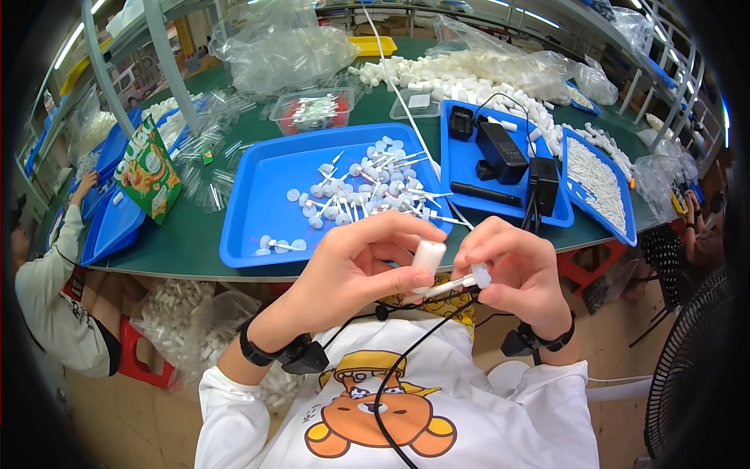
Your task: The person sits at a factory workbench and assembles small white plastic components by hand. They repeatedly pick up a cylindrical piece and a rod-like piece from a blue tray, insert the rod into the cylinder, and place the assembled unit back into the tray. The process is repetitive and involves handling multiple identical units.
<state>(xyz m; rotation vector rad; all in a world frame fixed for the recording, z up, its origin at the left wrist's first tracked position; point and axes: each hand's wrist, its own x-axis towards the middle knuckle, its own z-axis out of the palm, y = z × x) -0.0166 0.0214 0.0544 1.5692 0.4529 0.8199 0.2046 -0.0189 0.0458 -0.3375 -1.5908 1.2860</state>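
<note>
My left hand (351, 266) pinches a short white plastic cylinder (429, 256) between thumb and fingers. Close beside it, my right hand (522, 270) grips a thin white stick with a pale round disc (480, 275) at one end. The stick points left, and its far end lies by my left thumb; whether the thumb touches it I cannot tell. Both hands are raised in front of my chest, near the table's front edge. Just beyond them is a blue tray (262, 180) holding a pile of similar disc-ended white sticks (344, 191).
A second blue tray (469, 205) holds black devices and cables. Right of it, another tray (598, 191) carries small white parts. White cylinders (500, 78) are heaped behind. A green snack bag (150, 168) stands left. Another person's arm (70, 219) is at far left; a fan (691, 359) is at right.
</note>
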